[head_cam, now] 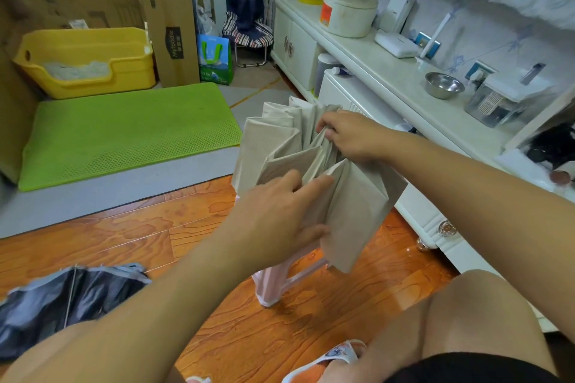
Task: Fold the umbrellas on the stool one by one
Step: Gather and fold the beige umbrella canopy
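Note:
A beige umbrella (351, 205) hangs collapsed in front of me, its canopy in loose pleats. My right hand (348, 137) pinches a bunch of pleats near the top. My left hand (277, 218) reaches into the folds, index finger stretched along a pleat and thumb under the fabric. Below the umbrella stands a pink stool (273, 286), mostly hidden by the canopy and my left forearm. A dark grey umbrella (71, 298) lies unfolded on the floor at lower left, its ribs showing.
A white cabinet (389, 71) with a steel bowl (444, 85) runs along the right. A green mat (124, 130), yellow tray (84, 59) and cardboard boxes (171, 22) fill the left back. My knees and a slipper (329, 361) sit at the bottom on the wooden floor.

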The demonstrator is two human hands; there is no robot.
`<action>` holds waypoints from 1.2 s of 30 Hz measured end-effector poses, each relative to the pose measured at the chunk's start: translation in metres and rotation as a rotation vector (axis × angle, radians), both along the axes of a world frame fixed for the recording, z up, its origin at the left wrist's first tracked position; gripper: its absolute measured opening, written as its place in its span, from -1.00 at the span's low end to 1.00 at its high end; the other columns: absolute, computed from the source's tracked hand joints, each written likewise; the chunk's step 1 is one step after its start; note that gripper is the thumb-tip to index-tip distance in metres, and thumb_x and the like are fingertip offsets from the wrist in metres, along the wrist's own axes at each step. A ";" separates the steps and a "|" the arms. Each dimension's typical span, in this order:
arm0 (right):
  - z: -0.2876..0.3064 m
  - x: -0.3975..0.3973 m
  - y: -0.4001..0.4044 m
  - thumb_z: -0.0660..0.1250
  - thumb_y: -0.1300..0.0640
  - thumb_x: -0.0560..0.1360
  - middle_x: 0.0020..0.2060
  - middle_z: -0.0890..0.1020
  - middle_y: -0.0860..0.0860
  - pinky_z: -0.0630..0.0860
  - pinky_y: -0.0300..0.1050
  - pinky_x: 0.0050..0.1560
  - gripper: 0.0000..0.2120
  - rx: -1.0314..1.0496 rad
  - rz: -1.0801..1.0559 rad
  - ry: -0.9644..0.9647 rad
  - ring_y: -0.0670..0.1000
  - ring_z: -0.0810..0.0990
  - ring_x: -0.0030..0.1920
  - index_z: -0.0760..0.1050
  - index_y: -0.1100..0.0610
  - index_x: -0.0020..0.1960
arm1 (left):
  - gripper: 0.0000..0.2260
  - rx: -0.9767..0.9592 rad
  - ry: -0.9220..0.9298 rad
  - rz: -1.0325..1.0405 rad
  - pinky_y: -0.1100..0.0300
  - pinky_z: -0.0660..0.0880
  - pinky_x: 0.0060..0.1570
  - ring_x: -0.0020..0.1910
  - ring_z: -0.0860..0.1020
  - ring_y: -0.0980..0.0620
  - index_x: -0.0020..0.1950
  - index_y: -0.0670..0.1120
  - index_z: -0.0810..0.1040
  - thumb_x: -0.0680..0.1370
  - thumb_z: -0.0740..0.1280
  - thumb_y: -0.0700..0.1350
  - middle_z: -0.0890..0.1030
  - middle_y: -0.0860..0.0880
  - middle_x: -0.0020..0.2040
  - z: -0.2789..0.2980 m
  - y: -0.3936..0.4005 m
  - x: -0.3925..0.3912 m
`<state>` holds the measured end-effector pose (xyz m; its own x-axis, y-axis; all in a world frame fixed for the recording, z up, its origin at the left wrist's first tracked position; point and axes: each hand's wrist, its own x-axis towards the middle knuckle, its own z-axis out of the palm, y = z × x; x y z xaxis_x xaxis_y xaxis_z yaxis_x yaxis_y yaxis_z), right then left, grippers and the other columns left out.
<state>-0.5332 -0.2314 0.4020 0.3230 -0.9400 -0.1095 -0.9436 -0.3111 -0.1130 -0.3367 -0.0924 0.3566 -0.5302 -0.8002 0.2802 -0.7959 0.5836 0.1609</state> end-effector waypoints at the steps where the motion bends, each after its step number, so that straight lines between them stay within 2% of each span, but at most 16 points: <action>1: 0.000 0.001 0.000 0.12 0.09 0.69 0.29 0.51 0.12 0.43 0.11 0.28 -0.72 0.003 0.001 0.001 0.15 0.49 0.29 0.47 0.03 0.35 | -0.43 -0.010 0.034 0.015 0.12 0.27 -0.24 0.05 0.54 -0.06 0.52 0.16 0.28 0.56 0.27 0.28 0.43 0.03 0.07 -0.002 -0.002 -0.003; 3: 0.000 0.002 0.000 0.13 0.09 0.69 0.28 0.50 0.14 0.43 0.08 0.28 -0.72 0.011 0.009 -0.004 0.16 0.48 0.28 0.47 0.05 0.35 | -0.54 0.034 0.172 0.026 0.08 0.38 -0.17 0.10 0.53 -0.07 0.45 0.10 0.35 0.58 0.29 0.18 0.44 0.02 0.12 -0.004 -0.011 -0.001; 5: 0.000 0.001 0.001 0.14 0.10 0.69 0.27 0.50 0.15 0.42 0.06 0.28 -0.72 0.016 0.014 -0.009 0.16 0.48 0.28 0.47 0.06 0.35 | -0.56 0.131 0.312 0.012 0.02 0.49 -0.02 0.12 0.51 -0.05 0.40 0.10 0.36 0.56 0.34 0.13 0.43 0.04 0.15 -0.004 -0.018 0.006; 6: 0.000 0.001 0.001 0.14 0.10 0.69 0.27 0.50 0.16 0.42 0.04 0.27 -0.72 0.017 0.015 -0.012 0.16 0.48 0.28 0.47 0.07 0.35 | -0.59 0.160 0.321 -0.005 -0.01 0.51 0.01 0.12 0.50 -0.03 0.38 0.14 0.38 0.55 0.36 0.12 0.43 0.06 0.14 -0.004 -0.020 0.010; 10: 0.001 -0.001 0.002 0.13 0.11 0.70 0.28 0.50 0.15 0.40 0.06 0.29 -0.71 0.019 0.008 -0.004 0.15 0.46 0.30 0.47 0.07 0.36 | -0.72 0.129 0.159 -0.087 0.06 0.52 -0.13 0.04 0.52 0.04 0.30 0.22 0.48 0.60 0.28 0.15 0.46 0.13 0.06 -0.001 -0.021 0.019; 13: 0.001 -0.002 0.003 0.12 0.10 0.70 0.28 0.50 0.14 0.41 0.10 0.30 -0.71 0.025 0.001 0.003 0.15 0.46 0.30 0.46 0.06 0.36 | -0.70 0.063 0.110 -0.063 0.06 0.54 -0.21 -0.02 0.58 0.00 0.10 0.14 0.58 0.58 0.11 0.19 0.54 0.13 -0.04 0.004 -0.022 0.024; 17: 0.004 -0.004 0.005 0.11 0.11 0.70 0.27 0.51 0.12 0.42 0.03 0.25 -0.71 0.038 -0.001 -0.004 0.13 0.48 0.26 0.47 0.05 0.36 | -0.82 0.020 0.304 0.000 0.06 0.50 -0.22 -0.18 0.56 -0.02 -0.09 0.00 0.64 0.54 0.26 0.01 0.57 0.08 -0.20 0.013 -0.027 0.032; 21: 0.006 -0.003 0.005 0.13 0.10 0.69 0.23 0.56 0.10 0.42 0.01 0.20 -0.72 0.040 0.011 -0.004 0.11 0.51 0.23 0.48 0.04 0.35 | -0.84 -0.027 0.365 0.038 0.07 0.51 -0.16 -0.16 0.57 -0.06 -0.04 -0.06 0.67 0.53 0.30 -0.06 0.61 0.02 -0.17 0.011 -0.031 0.032; 23: 0.006 -0.002 0.005 0.14 0.09 0.69 0.24 0.56 0.10 0.43 0.02 0.22 -0.71 0.049 0.011 -0.007 0.12 0.51 0.24 0.48 0.04 0.36 | -0.87 0.013 0.358 0.060 0.03 0.51 -0.13 -0.12 0.56 -0.08 0.00 -0.07 0.64 0.51 0.34 -0.09 0.56 0.02 -0.13 0.006 -0.032 0.029; 25: 0.007 -0.002 0.006 0.17 0.06 0.68 0.29 0.54 0.11 0.42 0.07 0.29 -0.70 0.059 0.012 -0.005 0.12 0.50 0.29 0.47 0.03 0.38 | -0.85 0.048 0.370 0.055 0.04 0.48 -0.11 -0.09 0.55 -0.10 0.03 -0.07 0.60 0.48 0.38 -0.20 0.49 0.06 -0.12 0.001 -0.035 0.028; 28: 0.011 -0.006 0.006 0.22 0.08 0.67 0.30 0.54 0.10 0.40 -0.04 0.25 -0.69 0.096 0.023 -0.007 0.11 0.50 0.29 0.45 0.04 0.41 | -0.74 0.117 0.530 0.118 0.10 0.47 -0.11 -0.11 0.54 -0.02 0.09 0.00 0.56 0.48 0.37 -0.29 0.54 0.11 -0.15 -0.002 -0.039 0.026; 30: 0.014 -0.011 0.006 0.23 0.12 0.68 0.22 0.57 0.07 0.34 -0.17 0.09 -0.70 0.116 0.024 -0.024 0.07 0.52 0.19 0.47 0.05 0.40 | -0.70 0.202 0.723 0.199 0.23 0.48 -0.12 -0.17 0.53 0.09 0.13 0.02 0.56 0.49 0.39 -0.32 0.55 0.11 -0.19 -0.003 -0.038 0.023; 32: 0.016 -0.016 0.007 0.25 0.13 0.67 0.10 0.53 -0.01 0.25 -0.25 0.03 -0.71 0.110 0.022 -0.041 -0.02 0.46 0.08 0.50 0.05 0.38 | -0.70 0.261 0.894 0.242 0.36 0.43 -0.16 -0.22 0.51 0.15 0.09 -0.01 0.58 0.49 0.39 -0.36 0.56 0.10 -0.21 -0.002 -0.037 0.018; 34: 0.017 -0.020 0.007 0.27 0.12 0.66 0.05 0.49 -0.07 0.26 -0.27 0.03 -0.72 0.112 0.018 -0.058 -0.07 0.44 0.04 0.52 0.05 0.36 | -0.72 0.293 0.985 0.248 0.40 0.42 -0.15 -0.23 0.52 0.18 0.02 -0.01 0.59 0.49 0.39 -0.38 0.59 0.07 -0.20 -0.002 -0.040 0.016; 36: 0.017 -0.023 0.007 0.30 0.11 0.65 0.00 0.56 -0.06 0.33 -0.20 -0.01 -0.74 0.118 -0.004 -0.078 -0.04 0.50 -0.02 0.52 0.04 0.32 | -0.73 0.312 1.027 0.246 0.43 0.43 -0.14 -0.24 0.52 0.23 -0.04 0.00 0.60 0.49 0.41 -0.39 0.60 0.06 -0.19 -0.001 -0.043 0.015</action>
